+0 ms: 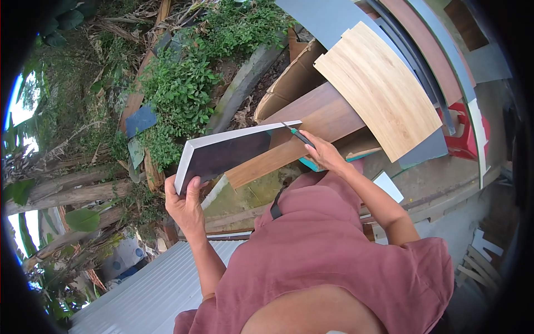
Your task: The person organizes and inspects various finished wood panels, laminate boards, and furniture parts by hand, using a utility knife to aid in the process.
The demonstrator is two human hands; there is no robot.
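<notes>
A dark panel (231, 154) with a white edge is held up at a tilt by my left hand (188, 206), its fingers and thumb gripping the near left corner. My right hand (324, 151) is wrapped round a small tool (302, 135) with a dark and green handle. The tool's thin tip is at the panel's far right corner; whether it touches cannot be made out. Beneath the panel lies a brown wood-grain plank (278, 156), and a light wood-grain board (381, 83) lies over the plank's far end.
Green plants (178, 83) grow at the upper left. An opened cardboard box (292, 83) stands behind the planks. Long boards (428, 39) are stacked at the upper right, near a red plastic object (463, 133). A corrugated sheet (150, 289) lies at the lower left.
</notes>
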